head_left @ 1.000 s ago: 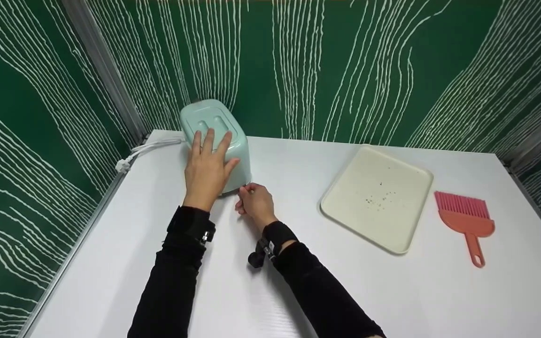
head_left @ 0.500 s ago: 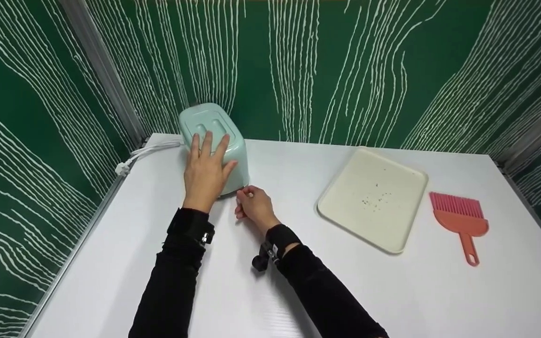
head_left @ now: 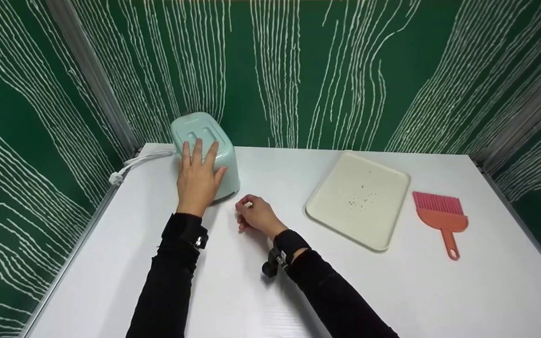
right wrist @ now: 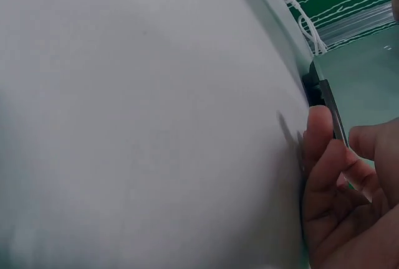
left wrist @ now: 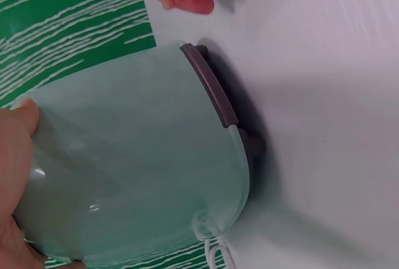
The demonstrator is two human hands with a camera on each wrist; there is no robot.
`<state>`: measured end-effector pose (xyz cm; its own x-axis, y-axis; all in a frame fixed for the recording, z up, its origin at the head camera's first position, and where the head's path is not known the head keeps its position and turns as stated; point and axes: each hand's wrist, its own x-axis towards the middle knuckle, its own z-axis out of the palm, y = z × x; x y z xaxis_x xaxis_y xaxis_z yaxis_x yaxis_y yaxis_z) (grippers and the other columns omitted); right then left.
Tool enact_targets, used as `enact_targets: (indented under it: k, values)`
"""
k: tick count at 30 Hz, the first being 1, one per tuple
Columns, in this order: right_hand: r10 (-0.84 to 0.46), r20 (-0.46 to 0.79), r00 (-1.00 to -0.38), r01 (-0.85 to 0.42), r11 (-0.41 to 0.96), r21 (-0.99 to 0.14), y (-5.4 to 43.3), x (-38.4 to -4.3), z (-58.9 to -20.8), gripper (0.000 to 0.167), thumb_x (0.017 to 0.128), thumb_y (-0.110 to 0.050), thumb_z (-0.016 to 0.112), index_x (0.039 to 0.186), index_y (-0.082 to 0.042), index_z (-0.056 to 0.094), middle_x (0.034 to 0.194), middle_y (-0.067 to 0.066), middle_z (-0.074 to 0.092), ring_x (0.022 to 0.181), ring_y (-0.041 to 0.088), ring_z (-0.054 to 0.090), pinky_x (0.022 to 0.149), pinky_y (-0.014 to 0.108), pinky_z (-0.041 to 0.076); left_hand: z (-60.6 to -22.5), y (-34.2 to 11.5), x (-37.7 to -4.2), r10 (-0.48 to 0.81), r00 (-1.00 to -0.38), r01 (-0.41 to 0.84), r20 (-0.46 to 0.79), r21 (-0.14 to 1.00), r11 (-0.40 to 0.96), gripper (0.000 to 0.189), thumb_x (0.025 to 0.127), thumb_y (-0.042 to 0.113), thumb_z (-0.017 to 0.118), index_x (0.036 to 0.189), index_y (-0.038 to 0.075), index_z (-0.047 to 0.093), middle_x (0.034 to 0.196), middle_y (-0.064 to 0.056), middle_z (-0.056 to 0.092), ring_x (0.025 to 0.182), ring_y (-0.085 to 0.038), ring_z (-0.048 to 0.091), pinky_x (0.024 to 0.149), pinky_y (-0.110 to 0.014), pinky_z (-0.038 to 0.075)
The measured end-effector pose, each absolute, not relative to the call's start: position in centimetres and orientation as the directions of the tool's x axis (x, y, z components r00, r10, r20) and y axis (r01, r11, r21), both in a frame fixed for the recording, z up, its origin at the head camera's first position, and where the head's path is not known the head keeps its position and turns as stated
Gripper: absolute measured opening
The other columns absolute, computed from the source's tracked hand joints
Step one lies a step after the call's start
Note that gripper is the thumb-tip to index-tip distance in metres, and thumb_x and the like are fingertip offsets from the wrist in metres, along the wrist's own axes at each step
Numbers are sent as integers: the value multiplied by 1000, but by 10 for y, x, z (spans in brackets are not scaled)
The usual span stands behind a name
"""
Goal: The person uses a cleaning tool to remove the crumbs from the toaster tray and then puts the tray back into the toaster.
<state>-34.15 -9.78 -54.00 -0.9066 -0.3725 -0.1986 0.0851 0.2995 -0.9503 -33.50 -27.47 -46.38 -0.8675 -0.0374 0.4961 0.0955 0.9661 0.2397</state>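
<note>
A mint-green toaster (head_left: 227,176) with two long recesses in its top stands at the back left. My left hand (head_left: 197,183) rests on it, fingers spread over the top and thumb toward its right edge. In the left wrist view a dark brown strip (left wrist: 209,85) runs along the bottom edge of the toaster's near end. My right hand (head_left: 257,215) is just off the toaster's near right corner, low over the table. Its fingers (right wrist: 321,169) are loosely bent, the thumb apart from them, and nothing shows between them.
A white power cord with a plug (head_left: 117,177) lies left of the toaster. A cream tray (head_left: 331,224) with dark crumbs sits to the right on the white table (head_left: 233,300). Beyond it lies a pink-bristled brush in an orange dustpan (head_left: 442,219). Green panels (head_left: 270,70) stand behind and beside.
My right hand has drawn back from the toaster's lower corner toward me, leaving a small gap. My left hand stays on top. The head view has turned slightly to the right.
</note>
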Motion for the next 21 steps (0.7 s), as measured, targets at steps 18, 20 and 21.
enact_targets:
  k: [18, 20, 21]
  values:
    - [-368, -69, -927, -172, 582, -795, -25, -371, -504, 22, 111, -28, 60, 121, -9, 65, 107, 23, 75, 91, 37, 77, 66, 27, 54, -466, -295, -348, -171, -897, -34, 407, 323, 946, 63, 109, 29, 55, 167, 11, 38, 175, -29, 23, 165, -54, 6, 127, -79, 15]
    - [-368, -34, -929, -205, 590, -781, -11, -375, -497, 24, 111, -28, 60, 123, -8, 65, 110, 24, 75, 94, 37, 77, 70, 27, 54, -465, -297, -348, -182, -895, -38, 408, 335, 942, 63, 109, 28, 55, 167, 11, 37, 175, -29, 22, 165, -54, 5, 127, -78, 14]
    - [-365, -18, -931, -217, 592, -776, -4, -377, -493, 24, 111, -28, 59, 123, -8, 65, 111, 25, 75, 94, 37, 77, 72, 28, 54, -465, -298, -348, -187, -892, -39, 411, 341, 939, 63, 109, 27, 55, 167, 10, 37, 175, -30, 22, 165, -54, 5, 127, -79, 13]
